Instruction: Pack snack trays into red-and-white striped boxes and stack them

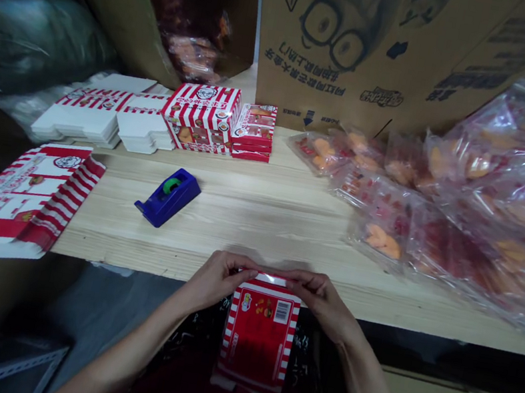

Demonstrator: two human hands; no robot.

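A red-and-white striped cardboard box (258, 338) with a barcode label is held at the table's front edge, in front of my body. My left hand (222, 279) grips its upper left corner, thumb on top and fingers behind. At the upper right corner, my right hand (320, 299) holds the same box in a similar pinch. Both hands rest close to the tabletop. A shiny strip lies across the box's top edge between the thumbs. The box's lower end hangs beyond the table, with white flaps showing there.
On the wooden table (259, 213) stands a blue tape dispenser (168, 197). Flat striped cartons (21, 198) lie at left; folded white ones (84, 114) and striped boxes (202, 117) stand behind. Clear bags of orange pieces (474, 207) fill the right. A large cardboard box (361, 99) closes the back.
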